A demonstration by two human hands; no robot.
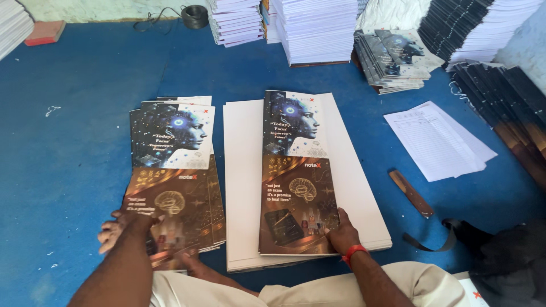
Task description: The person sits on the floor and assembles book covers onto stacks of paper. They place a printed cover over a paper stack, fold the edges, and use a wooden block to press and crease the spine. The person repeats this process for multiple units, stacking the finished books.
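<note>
Right hand (343, 234) fingers flat on printed cover (297, 176) atop white sheets (243, 170), left hand (122, 227) fingers spread on cover pile (173, 170)

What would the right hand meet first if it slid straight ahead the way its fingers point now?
The right hand rests on the near corner of the printed cover sheet atop the white paper stack. Going straight on, it would run up that cover; beyond lies bare white paper, then probably blue floor.

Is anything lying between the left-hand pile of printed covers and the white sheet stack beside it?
Nothing visible: only bare blue floor separates the pile of glossy printed covers from the white sheet stack.
</note>
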